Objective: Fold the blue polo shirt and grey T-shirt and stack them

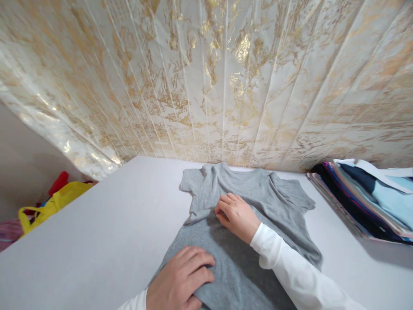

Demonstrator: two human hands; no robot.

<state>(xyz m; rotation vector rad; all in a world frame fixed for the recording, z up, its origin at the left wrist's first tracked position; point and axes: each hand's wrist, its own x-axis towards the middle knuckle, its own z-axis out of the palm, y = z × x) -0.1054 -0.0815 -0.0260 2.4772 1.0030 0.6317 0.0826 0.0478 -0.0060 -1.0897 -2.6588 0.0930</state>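
Note:
A grey short-sleeved T-shirt (235, 267) lies spread on the white table, its neckline towards the wall and its lower part running out of view at the bottom. Wrinkles cross its chest and right side. My right hand (237, 215) is over the chest area, fingers curled in a pinch on the fabric near the left side. Lower down, my left hand (182, 277) is closed on the shirt's left edge, with cloth between the fingers and the thumb. Both wrists are in white sleeves.
A stack of folded clothes (364, 202) stands on the table (106, 224) at the right, close to the shirt's sleeve. Beyond the table's left edge lie a yellow bag (61, 200) and other coloured items. A wall covering with gold patterns (222, 86) rises behind the table.

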